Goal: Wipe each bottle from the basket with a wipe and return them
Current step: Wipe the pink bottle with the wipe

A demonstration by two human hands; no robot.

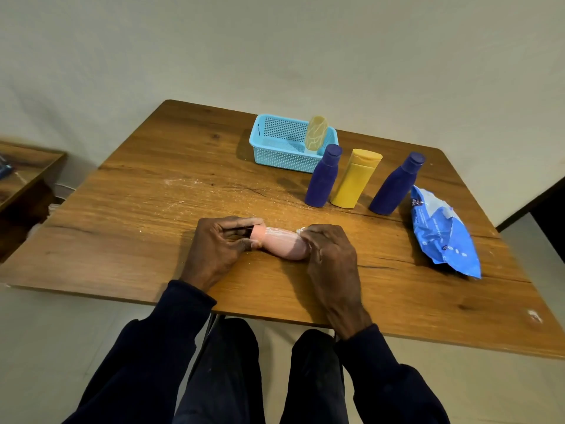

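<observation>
A pink bottle (282,244) lies sideways near the table's front middle. My left hand (218,246) grips its cap end. My right hand (328,255) presses a white wipe (301,231) against its other end. Behind stands a light blue basket (269,154) holding one cream patterned bottle (316,133) upright. In front of the basket stand a dark blue bottle (323,177), a yellow bottle (356,179) and a second dark blue bottle (396,185).
A blue pack of wipes (443,237) lies at the right of the wooden table (137,215). A low wooden shelf (21,175) stands to the left beyond the table edge. My knees are under the front edge.
</observation>
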